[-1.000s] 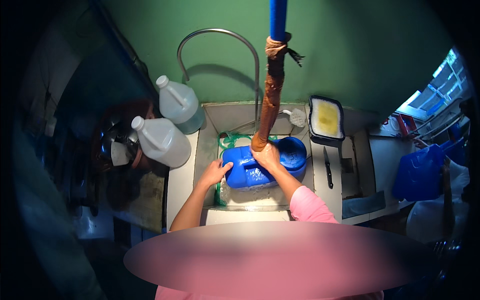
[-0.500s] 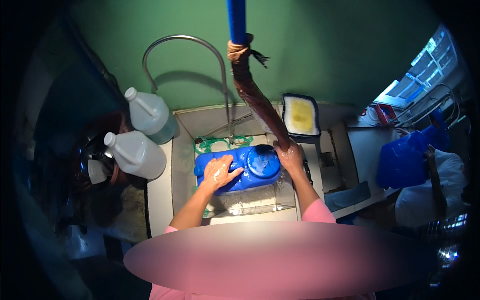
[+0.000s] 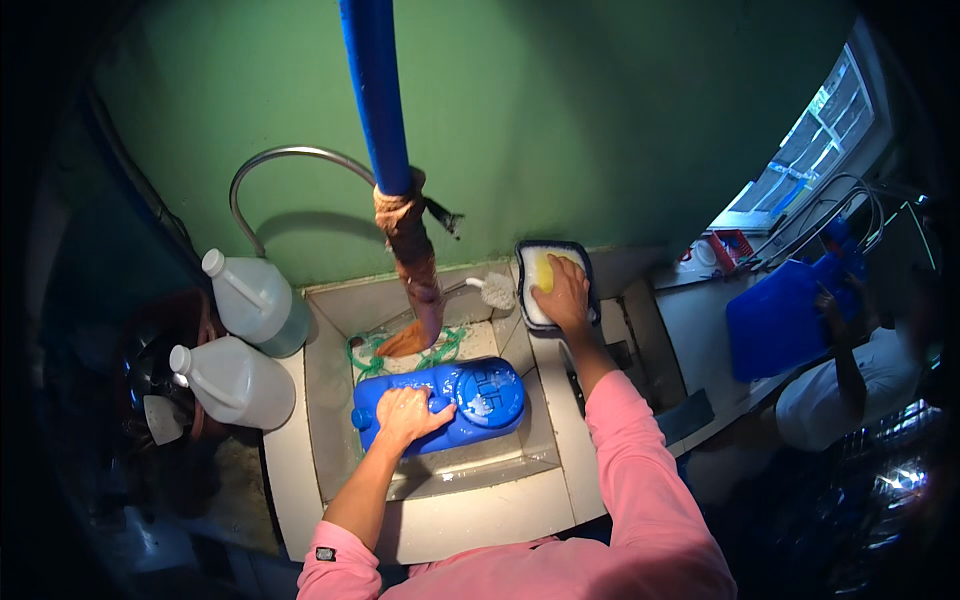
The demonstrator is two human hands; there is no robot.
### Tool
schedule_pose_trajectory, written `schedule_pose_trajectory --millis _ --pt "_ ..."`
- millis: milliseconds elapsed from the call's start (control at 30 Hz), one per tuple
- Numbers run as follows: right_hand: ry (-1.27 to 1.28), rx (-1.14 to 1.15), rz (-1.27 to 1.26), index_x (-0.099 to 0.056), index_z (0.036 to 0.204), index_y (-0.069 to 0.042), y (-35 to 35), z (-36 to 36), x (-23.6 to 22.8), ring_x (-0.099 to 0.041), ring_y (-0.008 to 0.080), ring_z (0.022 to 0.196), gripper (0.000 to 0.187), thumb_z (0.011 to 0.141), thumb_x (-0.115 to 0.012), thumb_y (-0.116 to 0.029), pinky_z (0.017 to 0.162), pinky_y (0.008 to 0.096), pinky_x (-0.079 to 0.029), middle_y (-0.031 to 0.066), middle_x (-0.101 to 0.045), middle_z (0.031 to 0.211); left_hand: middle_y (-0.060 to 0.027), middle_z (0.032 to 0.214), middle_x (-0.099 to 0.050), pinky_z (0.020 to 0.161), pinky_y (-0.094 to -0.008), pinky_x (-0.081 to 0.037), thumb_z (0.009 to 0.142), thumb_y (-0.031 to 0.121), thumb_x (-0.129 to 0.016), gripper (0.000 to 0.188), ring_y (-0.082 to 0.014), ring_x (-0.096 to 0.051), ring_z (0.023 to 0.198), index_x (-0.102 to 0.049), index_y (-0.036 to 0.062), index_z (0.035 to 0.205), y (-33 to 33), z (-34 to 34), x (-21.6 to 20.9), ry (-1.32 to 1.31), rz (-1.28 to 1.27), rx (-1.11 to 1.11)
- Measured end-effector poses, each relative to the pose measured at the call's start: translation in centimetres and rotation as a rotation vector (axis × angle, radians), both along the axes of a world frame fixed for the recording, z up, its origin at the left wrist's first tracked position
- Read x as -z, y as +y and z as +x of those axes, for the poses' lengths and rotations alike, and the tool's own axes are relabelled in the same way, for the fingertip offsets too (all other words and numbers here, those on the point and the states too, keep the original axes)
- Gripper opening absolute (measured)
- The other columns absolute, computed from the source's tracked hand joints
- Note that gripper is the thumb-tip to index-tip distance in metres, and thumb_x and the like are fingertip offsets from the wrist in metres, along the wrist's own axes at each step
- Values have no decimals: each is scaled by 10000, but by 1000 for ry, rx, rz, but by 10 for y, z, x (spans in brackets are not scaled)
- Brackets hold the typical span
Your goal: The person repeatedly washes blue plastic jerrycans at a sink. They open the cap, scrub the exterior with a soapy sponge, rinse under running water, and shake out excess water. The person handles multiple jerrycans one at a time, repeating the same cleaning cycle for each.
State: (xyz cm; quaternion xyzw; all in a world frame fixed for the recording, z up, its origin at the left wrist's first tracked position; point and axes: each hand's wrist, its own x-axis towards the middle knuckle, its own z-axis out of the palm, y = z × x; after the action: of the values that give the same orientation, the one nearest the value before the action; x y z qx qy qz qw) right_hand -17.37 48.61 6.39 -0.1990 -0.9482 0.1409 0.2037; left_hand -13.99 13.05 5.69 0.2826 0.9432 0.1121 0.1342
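A wet blue plastic water jug (image 3: pixel 450 440) with a wide round lid (image 3: pixel 490 393) lies on its side in the tiled sink (image 3: pixel 325 430). My left hand (image 3: pixel 405 415) grips it near the handle, with the thumb spread toward the lid. Farther right, my right hand (image 3: pixel 565 298) is on a yellow sponge (image 3: pixel 545 273), fingers curled over it. This sponge rests in a dark-rimmed tray (image 3: pixel 520 262) with a white inside. Beyond the jug hangs a brown cloth sleeve (image 3: pixel 415 265), tied around the end of a blue pipe (image 3: pixel 375 90).
Two translucent jugs (image 3: pixel 255 300) (image 3: pixel 240 385) stand left of the sink. A curved metal faucet (image 3: pixel 290 152) arches against the green wall. A white scrub brush (image 3: pixel 495 290) lies beside the tray. At right, another person (image 3: pixel 850 390) handles a blue container (image 3: pixel 770 320).
My right hand has let go of the cloth sleeve and moved to the sponge. The sleeve now hangs free above the sink. My left hand stays on the jug.
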Motion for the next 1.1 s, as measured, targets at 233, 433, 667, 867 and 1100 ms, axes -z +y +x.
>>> schedule_pose_trajectory --millis 233,433,667,867,1100 --pt "-280 -24 43 -547 1384 -142 35 -34 21 -543 419 1240 640 789 -761 -241 996 543 -489 206 -514 1399 -205 773 -727 742 -468 -564 731 648 -653 637 -366 -719 771 -762 36 871 0 -8 -8 -11 17 49" --pt "-125 -248 36 -689 1098 -61 3 -13 -40 -672 410 972 301 815 -611 -126 820 524 -547 218 -691 1048 -202 760 -721 745 -470 -567 706 651 -645 631 -352 -721 763 -772 60 884 -2 -15 -3 -61 -41 108" --pt "-76 -596 84 -691 936 -94 -174 90 -6 -635 352 955 266 797 -692 -320 754 487 -509 143 -664 978 -215 767 -717 718 -460 -566 699 611 -670 597 -366 -718 742 -776 47 861 19 -12 5 -133 26 178" --pt "-317 -164 10 -717 821 -96 -145 98 32 -655 334 884 174 812 -663 -260 809 476 -511 139 -681 852 -217 679 -684 662 -471 -562 690 691 -682 679 -361 -702 659 -740 17 748 17 3 16 1 75 136" --pt "-173 -186 88 -701 814 -62 -173 101 3 -642 384 834 347 983 -515 -300 808 515 -484 193 -670 830 -128 860 -639 798 -437 -462 796 449 -721 430 -341 -606 834 -624 60 951 6 -9 14 -43 737 -54"
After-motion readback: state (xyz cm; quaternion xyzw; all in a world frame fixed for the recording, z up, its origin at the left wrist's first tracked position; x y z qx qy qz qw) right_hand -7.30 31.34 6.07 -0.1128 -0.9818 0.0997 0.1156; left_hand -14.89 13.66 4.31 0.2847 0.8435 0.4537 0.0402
